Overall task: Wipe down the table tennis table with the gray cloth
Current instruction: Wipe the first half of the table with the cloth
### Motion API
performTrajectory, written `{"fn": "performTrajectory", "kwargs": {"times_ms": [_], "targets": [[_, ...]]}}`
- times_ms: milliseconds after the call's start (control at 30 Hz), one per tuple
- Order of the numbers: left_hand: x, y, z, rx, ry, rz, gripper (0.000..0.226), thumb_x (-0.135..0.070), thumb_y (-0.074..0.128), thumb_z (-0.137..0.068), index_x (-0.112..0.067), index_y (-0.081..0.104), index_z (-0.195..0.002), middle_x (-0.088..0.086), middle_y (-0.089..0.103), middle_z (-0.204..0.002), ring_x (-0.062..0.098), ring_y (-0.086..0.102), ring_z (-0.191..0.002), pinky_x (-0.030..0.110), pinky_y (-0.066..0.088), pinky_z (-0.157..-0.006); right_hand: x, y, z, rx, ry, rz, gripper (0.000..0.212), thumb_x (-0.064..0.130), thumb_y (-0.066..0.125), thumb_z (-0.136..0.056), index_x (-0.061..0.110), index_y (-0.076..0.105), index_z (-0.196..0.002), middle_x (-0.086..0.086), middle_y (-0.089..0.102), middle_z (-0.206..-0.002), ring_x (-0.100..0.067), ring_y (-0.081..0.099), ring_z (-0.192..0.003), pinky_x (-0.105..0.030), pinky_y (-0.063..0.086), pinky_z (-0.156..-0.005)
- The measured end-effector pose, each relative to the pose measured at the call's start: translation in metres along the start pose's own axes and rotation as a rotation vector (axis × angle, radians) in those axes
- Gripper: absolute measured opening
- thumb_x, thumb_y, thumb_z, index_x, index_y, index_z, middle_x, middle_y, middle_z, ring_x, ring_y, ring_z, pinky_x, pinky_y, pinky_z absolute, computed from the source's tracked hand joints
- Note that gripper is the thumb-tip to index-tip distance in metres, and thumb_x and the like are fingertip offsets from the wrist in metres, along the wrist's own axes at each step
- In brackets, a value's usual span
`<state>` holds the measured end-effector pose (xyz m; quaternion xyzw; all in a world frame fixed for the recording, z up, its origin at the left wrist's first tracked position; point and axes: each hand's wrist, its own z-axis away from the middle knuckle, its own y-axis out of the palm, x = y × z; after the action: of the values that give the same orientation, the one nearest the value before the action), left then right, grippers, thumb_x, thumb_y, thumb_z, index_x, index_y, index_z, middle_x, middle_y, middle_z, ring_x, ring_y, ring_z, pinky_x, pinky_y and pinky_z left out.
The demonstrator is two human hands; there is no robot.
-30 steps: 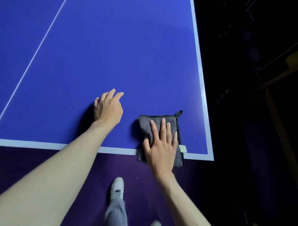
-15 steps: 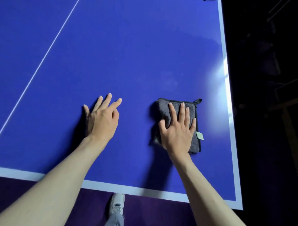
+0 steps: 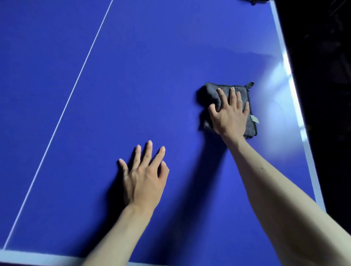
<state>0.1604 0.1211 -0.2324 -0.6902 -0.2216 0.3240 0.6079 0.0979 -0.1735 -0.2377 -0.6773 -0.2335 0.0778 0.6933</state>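
The blue table tennis table [image 3: 152, 76] fills the view. A folded gray cloth [image 3: 210, 93] with a small loop and a pale tag lies flat on it near the right side line. My right hand [image 3: 230, 115] presses down on the cloth, fingers spread and straight, and covers most of it. My left hand [image 3: 144, 178] rests flat on the bare table surface, fingers spread, nearer to me and left of the cloth, holding nothing.
A white centre line [image 3: 76, 83] runs diagonally across the left. The white right edge [image 3: 296, 106] borders dark floor. The near white edge [image 3: 28, 257] sits at the bottom left. A bright glare patch [image 3: 275, 91] lies just right of the cloth. A dark object [image 3: 254, 1] peeks in at the top.
My right hand has pushed the cloth away from the near edge, further up the table along the right side. My left hand stays flat on the table.
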Motion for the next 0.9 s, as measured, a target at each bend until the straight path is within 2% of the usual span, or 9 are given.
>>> {"fn": "performTrajectory", "kwargs": {"times_ms": [200, 300, 400, 533, 667, 767, 900], "targets": [[0.001, -0.006, 0.0, 0.036, -0.008, 0.053, 0.045, -0.035, 0.046, -0.098, -0.036, 0.058, -0.142, 0.001, 0.047, -0.156, 0.031, 0.044, -0.144, 0.074, 0.034, -0.104, 0.007, -0.002, 0.074, -0.013, -0.032, -0.013, 0.064, 0.053, 0.037, -0.099, 0.042, 0.028, -0.161, -0.001, 0.016, -0.173, -0.02, 0.012, -0.16, -0.049, 0.004, -0.129], [0.002, -0.008, 0.004, 0.136, -0.005, 0.069, 0.047, -0.036, 0.043, -0.105, -0.039, 0.043, -0.152, -0.002, 0.03, -0.166, 0.028, 0.026, -0.154, 0.073, 0.021, -0.113, 0.009, -0.002, 0.134, 0.004, -0.034, -0.004, 0.065, 0.053, 0.037, -0.099, 0.042, 0.027, -0.162, 0.001, 0.015, -0.174, -0.019, 0.01, -0.16, -0.049, 0.005, -0.129], [0.008, -0.013, 0.009, 0.207, 0.018, 0.09, 0.05, -0.04, 0.033, -0.108, -0.04, 0.027, -0.158, -0.004, 0.015, -0.17, 0.023, 0.01, -0.157, 0.065, 0.011, -0.121, 0.015, -0.003, 0.203, -0.028, -0.013, -0.018, 0.066, 0.052, 0.041, -0.097, 0.039, 0.031, -0.161, -0.002, 0.019, -0.173, -0.021, 0.015, -0.159, -0.051, 0.008, -0.128], [0.021, -0.033, 0.046, 0.151, -0.041, 0.214, 0.045, -0.036, 0.041, -0.107, -0.033, 0.045, -0.152, 0.002, 0.029, -0.166, 0.029, 0.022, -0.154, 0.056, 0.02, -0.122, 0.021, -0.005, 0.313, -0.023, -0.061, -0.033, 0.068, 0.049, 0.047, -0.094, 0.038, 0.036, -0.16, -0.004, 0.022, -0.172, -0.023, 0.019, -0.159, -0.052, 0.011, -0.128], [0.039, -0.051, 0.097, 0.2, -0.08, 0.213, 0.043, -0.039, 0.041, -0.106, -0.035, 0.048, -0.149, 0.002, 0.03, -0.166, 0.029, 0.024, -0.152, 0.053, 0.025, -0.12, 0.03, -0.009, 0.391, 0.024, -0.063, -0.025, 0.07, 0.049, 0.046, -0.092, 0.036, 0.037, -0.16, -0.005, 0.02, -0.172, -0.023, 0.02, -0.159, -0.055, 0.018, -0.126], [0.061, -0.062, 0.108, 0.233, -0.118, 0.187, 0.044, -0.039, 0.04, -0.107, -0.037, 0.046, -0.15, 0.0, 0.027, -0.167, 0.028, 0.022, -0.153, 0.053, 0.023, -0.121, 0.03, -0.007, 0.409, 0.032, -0.081, 0.002, 0.07, 0.049, 0.045, -0.091, 0.035, 0.037, -0.16, -0.006, 0.02, -0.172, -0.026, 0.022, -0.158, -0.058, 0.021, -0.125], [0.087, -0.063, 0.088, 0.216, -0.122, 0.153, 0.044, -0.038, 0.04, -0.107, -0.039, 0.044, -0.151, 0.0, 0.026, -0.167, 0.027, 0.022, -0.153, 0.052, 0.022, -0.121, 0.032, 0.001, 0.386, 0.009, -0.107, 0.04, 0.071, 0.05, 0.044, -0.091, 0.035, 0.037, -0.16, -0.01, 0.02, -0.172, -0.03, 0.019, -0.159, -0.062, 0.016, -0.125]]}}
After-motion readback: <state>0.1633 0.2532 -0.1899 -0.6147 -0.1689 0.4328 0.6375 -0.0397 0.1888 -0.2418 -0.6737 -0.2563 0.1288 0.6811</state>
